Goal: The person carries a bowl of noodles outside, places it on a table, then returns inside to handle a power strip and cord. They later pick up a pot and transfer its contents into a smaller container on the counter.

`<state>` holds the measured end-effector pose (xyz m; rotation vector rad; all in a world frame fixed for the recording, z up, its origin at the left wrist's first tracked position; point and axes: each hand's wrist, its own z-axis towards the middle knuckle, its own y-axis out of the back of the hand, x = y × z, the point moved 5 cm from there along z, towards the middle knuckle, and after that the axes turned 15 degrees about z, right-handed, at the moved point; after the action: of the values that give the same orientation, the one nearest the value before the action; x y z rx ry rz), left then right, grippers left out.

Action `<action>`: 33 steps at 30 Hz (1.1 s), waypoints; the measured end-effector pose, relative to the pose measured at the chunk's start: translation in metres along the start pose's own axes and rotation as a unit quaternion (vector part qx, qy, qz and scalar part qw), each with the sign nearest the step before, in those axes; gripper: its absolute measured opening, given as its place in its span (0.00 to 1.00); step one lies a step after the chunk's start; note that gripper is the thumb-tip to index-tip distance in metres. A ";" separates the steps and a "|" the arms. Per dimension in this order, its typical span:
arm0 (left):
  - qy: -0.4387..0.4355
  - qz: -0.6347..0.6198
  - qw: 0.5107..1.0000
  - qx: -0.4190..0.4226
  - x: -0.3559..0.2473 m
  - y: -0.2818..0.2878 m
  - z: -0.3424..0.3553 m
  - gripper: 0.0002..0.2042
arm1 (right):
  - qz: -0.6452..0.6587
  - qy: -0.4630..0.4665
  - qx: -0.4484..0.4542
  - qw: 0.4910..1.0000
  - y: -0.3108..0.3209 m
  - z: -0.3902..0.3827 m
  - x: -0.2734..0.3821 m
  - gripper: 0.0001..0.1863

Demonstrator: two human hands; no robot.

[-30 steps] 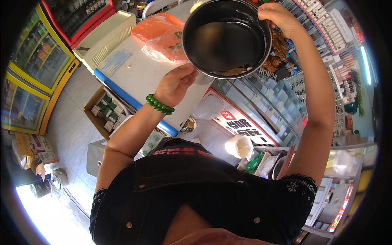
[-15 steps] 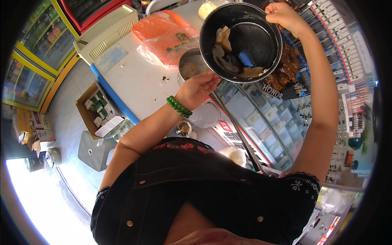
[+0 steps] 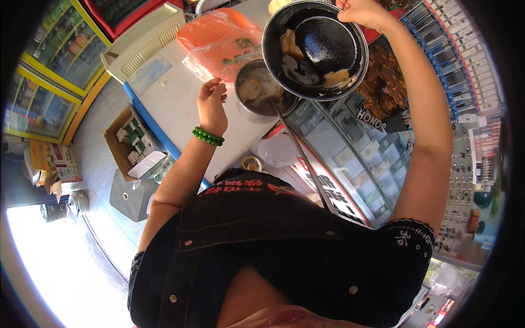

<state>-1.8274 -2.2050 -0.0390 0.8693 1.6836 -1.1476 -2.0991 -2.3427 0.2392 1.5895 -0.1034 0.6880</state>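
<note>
My right hand (image 3: 362, 13) grips the black pot (image 3: 331, 41) by its far right side and holds it tilted, its inside facing me. Pale, wet pieces of food (image 3: 334, 78) and some liquid lie along its lower wall. Below and left of it stands a steel pot (image 3: 255, 113) on the white table, with cloudy liquid and pale food inside, partly covered by the black pot. A long metal handle (image 3: 295, 139) slants out of the steel pot toward me. My left hand (image 3: 212, 106), with a green bead bracelet (image 3: 208, 136), hovers left of the steel pot, empty, fingers loosely bent.
An orange plastic bag (image 3: 221, 41) lies on the white table (image 3: 175, 104) behind the steel pot. A glass display counter (image 3: 355, 164) and a brown carved piece (image 3: 385, 82) are at the right. An open cardboard box (image 3: 117, 145) sits left, beside a grey stool (image 3: 128, 197).
My left hand has left the underside of the black pot and moved left. The black pot has shifted slightly left and away, still in my right hand, showing more of the steel pot.
</note>
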 end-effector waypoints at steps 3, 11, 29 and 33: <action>0.012 0.066 0.997 0.026 0.019 0.003 0.009 0.12 | 0.003 0.004 0.002 1.000 0.000 0.004 -0.004 0.12; -0.001 0.157 0.982 0.102 0.035 -0.003 0.029 0.11 | -0.042 0.049 0.000 0.998 -0.014 0.006 0.015 0.14; 0.129 0.023 0.973 0.188 0.044 0.002 0.034 0.06 | -0.056 0.058 0.006 0.997 -0.033 0.000 0.061 0.15; 0.130 0.021 0.974 0.187 0.044 0.001 0.034 0.06 | -0.040 0.036 0.003 0.999 -0.039 0.001 0.063 0.14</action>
<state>-1.8323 -2.2334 -0.0863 1.3326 1.6686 -1.3963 -2.0299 -2.3166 0.2355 1.5653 0.0149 0.6823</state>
